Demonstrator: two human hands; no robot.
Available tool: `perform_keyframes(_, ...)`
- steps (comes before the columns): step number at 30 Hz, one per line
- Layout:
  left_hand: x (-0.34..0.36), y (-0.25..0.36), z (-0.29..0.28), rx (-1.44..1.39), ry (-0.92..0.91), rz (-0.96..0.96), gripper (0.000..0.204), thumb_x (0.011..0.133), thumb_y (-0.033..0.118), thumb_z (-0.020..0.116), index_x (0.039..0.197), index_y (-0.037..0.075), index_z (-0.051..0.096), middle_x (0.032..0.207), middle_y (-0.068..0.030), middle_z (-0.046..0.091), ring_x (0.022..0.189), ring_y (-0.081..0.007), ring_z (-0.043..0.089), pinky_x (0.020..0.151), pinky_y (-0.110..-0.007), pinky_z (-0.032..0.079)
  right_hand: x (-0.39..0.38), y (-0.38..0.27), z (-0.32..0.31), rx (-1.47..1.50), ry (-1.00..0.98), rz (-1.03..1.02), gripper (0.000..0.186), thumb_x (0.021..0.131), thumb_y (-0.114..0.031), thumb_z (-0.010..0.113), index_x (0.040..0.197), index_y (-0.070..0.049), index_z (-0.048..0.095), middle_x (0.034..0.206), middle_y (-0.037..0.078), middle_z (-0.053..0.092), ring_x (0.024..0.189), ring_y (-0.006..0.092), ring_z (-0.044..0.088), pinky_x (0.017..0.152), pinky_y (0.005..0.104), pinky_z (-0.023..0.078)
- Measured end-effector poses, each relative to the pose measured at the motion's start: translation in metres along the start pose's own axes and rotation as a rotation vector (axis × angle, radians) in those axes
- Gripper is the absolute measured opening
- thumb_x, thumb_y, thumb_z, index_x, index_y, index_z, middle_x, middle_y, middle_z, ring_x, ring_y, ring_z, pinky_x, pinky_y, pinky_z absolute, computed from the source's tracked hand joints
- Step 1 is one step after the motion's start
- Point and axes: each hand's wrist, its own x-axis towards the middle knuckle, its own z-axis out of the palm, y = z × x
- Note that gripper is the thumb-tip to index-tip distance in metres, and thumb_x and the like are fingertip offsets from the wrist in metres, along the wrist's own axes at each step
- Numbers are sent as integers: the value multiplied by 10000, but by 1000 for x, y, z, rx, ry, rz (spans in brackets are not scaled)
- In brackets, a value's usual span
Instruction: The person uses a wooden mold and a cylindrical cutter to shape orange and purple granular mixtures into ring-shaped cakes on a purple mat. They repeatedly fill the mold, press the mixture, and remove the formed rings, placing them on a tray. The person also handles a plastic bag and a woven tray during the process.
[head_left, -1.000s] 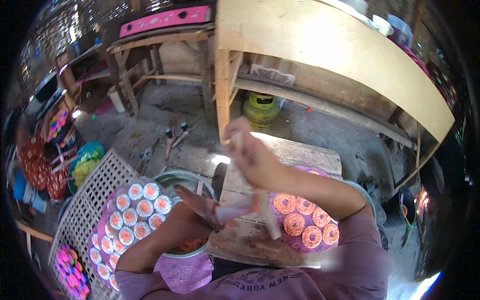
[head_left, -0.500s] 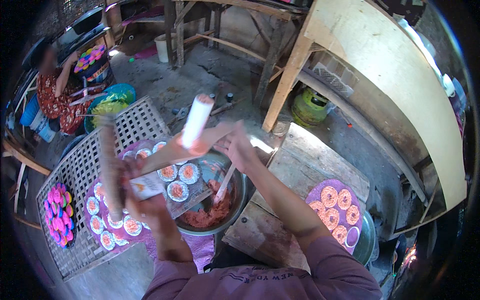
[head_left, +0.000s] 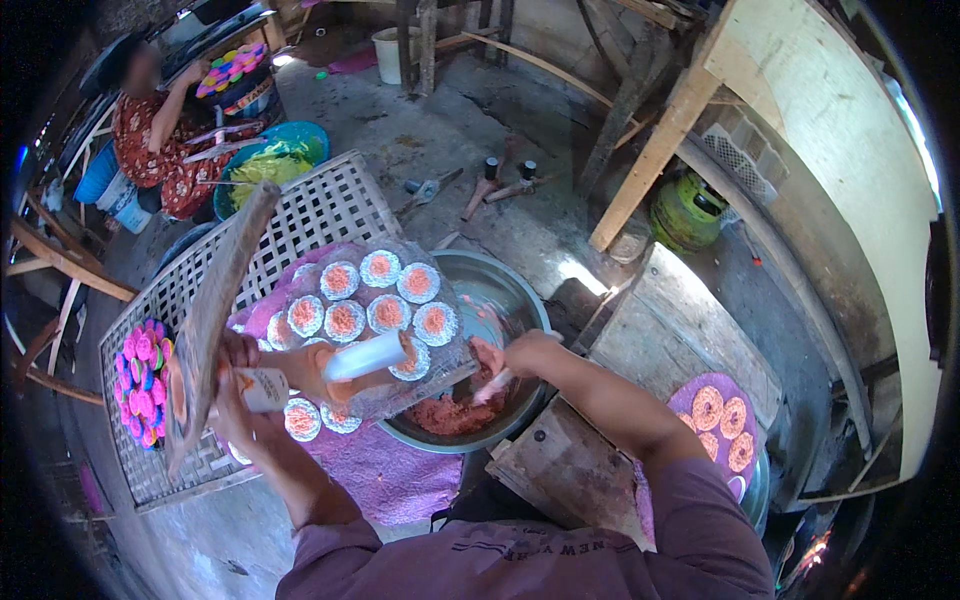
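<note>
Noted L hand [head_left: 242, 412] closed round wooden tool [head_left: 235, 270] w/ white tube [head_left: 365, 357]; held tilted at board's near side, prob. to leave tube clear of mix. Found R hand [head_left: 533, 355] closed on spatula [head_left: 494, 386], blade down in orange paste [head_left: 450, 412] inside basin [head_left: 505, 270]; likely gripped high for clean fingers. Logged board [head_left: 440, 375] of foil-edged discs [head_left: 388, 313] overhanging basin's L rim, approx. for short reach; contact w/ rim unclear. Sited orange rings [head_left: 707, 408] well apart at R, presumably for elbow room.
</note>
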Motion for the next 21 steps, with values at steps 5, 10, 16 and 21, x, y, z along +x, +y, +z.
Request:
perform_keyframes(5, 26, -17, 11, -317, -8, -193, 200, 902, 175, 585, 1033, 41, 515, 827, -21, 418, 742, -122, 408, 637, -270, 372, -137, 33, -55, 19, 123, 182, 176, 841, -190, 570, 911, -117, 715, 922, 153, 704, 887, 341, 686, 767, 450, 534)
perform_keyframes(10, 2, -35, 49, -379, 94, -765, 270, 855, 328, 659, 876, 98, 518, 768, 1, 451, 718, -133, 483, 611, -281, 445, -270, 73, -72, 491, 264, 192, 300, 892, -236, 644, 1134, -60, 619, 1024, 168, 683, 947, 267, 650, 832, 367, 500)
perform_keyframes(16, -32, -43, 87, -317, -56, -816, 223, 827, 177, 678, 989, 67, 571, 818, -18, 546, 680, -133, 543, 574, -294, 475, -340, 93, -14, 986, 510, -5, 395, 944, -205, 622, 1257, 26, 550, 1044, 92, 665, 903, 133, 563, 771, 304, 479)
perform_keyframes(21, -11, -28, 128, 755, -463, -289, 338, 807, 80, 720, 1108, 12, 582, 926, -65, 623, 859, -217, 625, 785, -345, 511, -392, 78, 21, 1424, 440, -53, 307, 1031, -251, 453, 1173, -6, 571, 774, -9, 528, 611, 49, 407, 530, 214, 364)
